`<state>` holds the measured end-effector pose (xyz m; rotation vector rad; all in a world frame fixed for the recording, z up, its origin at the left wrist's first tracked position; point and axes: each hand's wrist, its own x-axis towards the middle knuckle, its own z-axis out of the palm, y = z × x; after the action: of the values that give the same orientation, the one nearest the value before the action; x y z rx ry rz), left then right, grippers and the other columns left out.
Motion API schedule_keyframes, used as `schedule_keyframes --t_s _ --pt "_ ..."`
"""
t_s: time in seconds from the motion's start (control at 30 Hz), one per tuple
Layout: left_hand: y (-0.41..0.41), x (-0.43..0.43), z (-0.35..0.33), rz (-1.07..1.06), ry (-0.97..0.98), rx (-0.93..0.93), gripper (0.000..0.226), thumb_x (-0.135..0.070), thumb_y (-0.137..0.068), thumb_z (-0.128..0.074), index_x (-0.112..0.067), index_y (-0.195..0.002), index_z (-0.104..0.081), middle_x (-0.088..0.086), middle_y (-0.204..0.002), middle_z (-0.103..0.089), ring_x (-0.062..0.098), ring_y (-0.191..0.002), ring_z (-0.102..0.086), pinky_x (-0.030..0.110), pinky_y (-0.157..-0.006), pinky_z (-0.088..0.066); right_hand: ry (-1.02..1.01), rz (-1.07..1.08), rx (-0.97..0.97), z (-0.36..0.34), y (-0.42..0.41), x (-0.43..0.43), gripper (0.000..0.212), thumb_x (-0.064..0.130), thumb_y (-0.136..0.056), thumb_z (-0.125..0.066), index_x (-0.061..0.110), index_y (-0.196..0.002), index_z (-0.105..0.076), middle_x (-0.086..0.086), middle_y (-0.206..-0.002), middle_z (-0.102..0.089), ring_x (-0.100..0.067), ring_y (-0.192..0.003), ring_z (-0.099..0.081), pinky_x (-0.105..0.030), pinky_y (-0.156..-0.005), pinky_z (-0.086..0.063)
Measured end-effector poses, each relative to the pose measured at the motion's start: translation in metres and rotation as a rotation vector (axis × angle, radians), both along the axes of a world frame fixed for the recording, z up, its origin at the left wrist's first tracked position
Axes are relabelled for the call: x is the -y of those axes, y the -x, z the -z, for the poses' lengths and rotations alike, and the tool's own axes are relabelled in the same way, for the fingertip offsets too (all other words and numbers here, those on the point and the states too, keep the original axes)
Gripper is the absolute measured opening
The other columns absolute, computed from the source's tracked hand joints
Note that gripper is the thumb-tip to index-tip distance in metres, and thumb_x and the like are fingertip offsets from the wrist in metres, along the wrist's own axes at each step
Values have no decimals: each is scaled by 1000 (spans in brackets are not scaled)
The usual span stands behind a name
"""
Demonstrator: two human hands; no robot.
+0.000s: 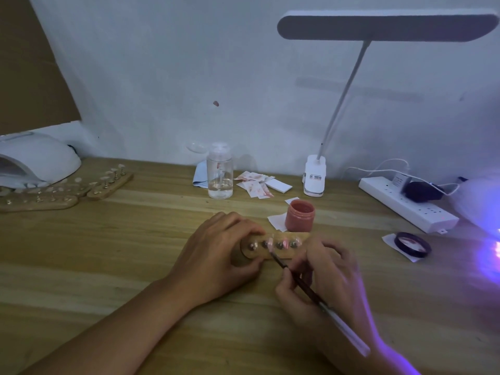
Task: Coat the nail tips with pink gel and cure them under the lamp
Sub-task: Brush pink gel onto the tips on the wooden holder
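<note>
Curing lamp [35, 158]: a white dome is parked at the far left of the worktop [121, 253], against the wall.
Spare holders [62, 192]: wooden strips of mounted tips are laid just in front of the dome.
Bottle [220, 174]: a clear pump bottle is stood at the back, with stained wipes [255, 186] scattered just beside it.
Left hand [216, 255]: the left end of the wooden holder [255, 253] is gripped, fingers curled over the top and thumb tucked below.
Nail tips [284, 242]: a row is mounted on the holder mid-worktop, between both hands; pink is seen on some.
Brush [311, 290]: the tip is laid against one nail tip near the middle of the row.
Right hand [324, 282]: the brush is pinched in curled fingers.
Pink gel jar [299, 215]: it is left open just behind the holder.
Desk lamp [387, 27]: it is arched overhead.
Power strip [405, 204]: it is laid at the right, with the dark lid [412, 244] in front of it.
</note>
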<state>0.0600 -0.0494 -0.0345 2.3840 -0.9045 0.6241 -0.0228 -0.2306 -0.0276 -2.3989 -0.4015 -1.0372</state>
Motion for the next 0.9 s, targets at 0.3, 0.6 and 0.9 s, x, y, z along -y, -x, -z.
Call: schedule_keyframes --t_s 0.3,0.6,0.9 --pt "1 0 -1 1 -2 -3 37 -43 -76 -68 -33 -111 -66 -18 -104 -60 7 -96 -54 23 -81 -44 16 -16 37 -2 2 -1 11 24 -67 -55 23 -74 -46 21 -66 -43 3 -70 -48 -29 -90 -40" --pt "2 1 -1 1 9 0 38 -47 -75 -64 -34 -110 -66 -19 -104 -60 6 -96 -54 26 -81 -46 -80 -3 64 1 1 -1 9 23 -67 -56 23 -71 -47 13 -69 -50 5 -78 -51 -31 -79 -46" --pt "0 0 -1 -3 -12 -20 40 -50 -76 -62 -34 -112 -65 -20 -106 -59 3 -98 -52 23 -83 -45 -52 13 86 -1 -2 -1 9 22 -67 -57 21 -71 -49 20 -64 -49 6 -75 -51 -34 -77 -50"
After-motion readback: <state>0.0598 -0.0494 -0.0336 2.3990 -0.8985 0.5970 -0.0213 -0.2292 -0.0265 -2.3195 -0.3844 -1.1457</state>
